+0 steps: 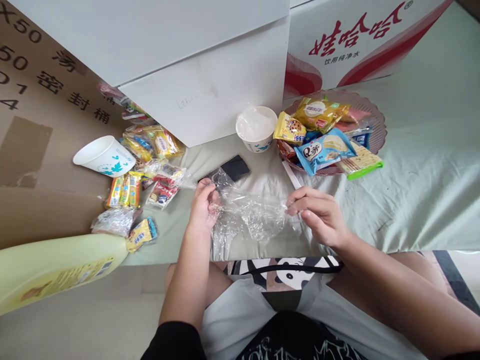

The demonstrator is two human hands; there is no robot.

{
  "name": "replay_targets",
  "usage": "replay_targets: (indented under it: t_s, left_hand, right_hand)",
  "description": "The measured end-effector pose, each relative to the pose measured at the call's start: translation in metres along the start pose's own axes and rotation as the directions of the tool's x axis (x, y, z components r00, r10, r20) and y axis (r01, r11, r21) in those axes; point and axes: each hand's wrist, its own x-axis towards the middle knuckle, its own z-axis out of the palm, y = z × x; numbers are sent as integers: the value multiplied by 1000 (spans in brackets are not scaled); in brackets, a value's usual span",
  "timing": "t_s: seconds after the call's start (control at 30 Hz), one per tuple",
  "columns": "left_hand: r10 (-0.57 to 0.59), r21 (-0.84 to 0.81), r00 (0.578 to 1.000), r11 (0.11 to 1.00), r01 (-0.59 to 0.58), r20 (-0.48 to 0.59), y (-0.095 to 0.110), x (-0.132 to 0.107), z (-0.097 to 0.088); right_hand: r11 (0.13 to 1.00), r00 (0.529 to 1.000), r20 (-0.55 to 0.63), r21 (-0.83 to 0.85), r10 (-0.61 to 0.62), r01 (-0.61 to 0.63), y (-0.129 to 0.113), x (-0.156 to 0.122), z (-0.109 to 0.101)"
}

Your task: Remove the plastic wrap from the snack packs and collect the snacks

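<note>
Because our left fingers [207, 186] and right fingers [309, 202] tightly pinch its ends, clear plastic [264, 217] hangs spread. This presumably prevents crumpling.

The thin, crinkled piece of clear plastic film [262, 215] looks glossy, as do the blue pillow-shaped plastic wrapper [325, 150] and the smooth rectangular black phone [235, 168], while the creased pale-green cloth [416, 190] and large brown cardboard box [71, 155] look matt and the round pink plate [378, 120] is ribbed, translucent plastic.
</note>
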Motion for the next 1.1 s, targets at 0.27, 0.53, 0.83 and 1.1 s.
replay_targets:
  t_s: [0.27, 0.53, 0.83, 1.1]
  left_hand:
    - [5, -17, 999, 1000, -4, 53, 1, 0, 0]
    - [19, 45, 994, 999, -24, 103, -1, -1, 0]
    - [68, 58, 993, 996, -74, 100, -4, 1, -1]
    - [177, 22, 981, 984, -179, 84, -7, 3, 0]
  right_hand:
    - [982, 985, 86, -127, 152, -141, 11, -9, 8]
    - [973, 996, 37, -217, 86, -76, 10, -7, 7]
    - [921, 960, 20, -287, 280, -262, 12, -6, 9]
    - [860, 859, 104, -169, 501, -481, 16, -6, 8]
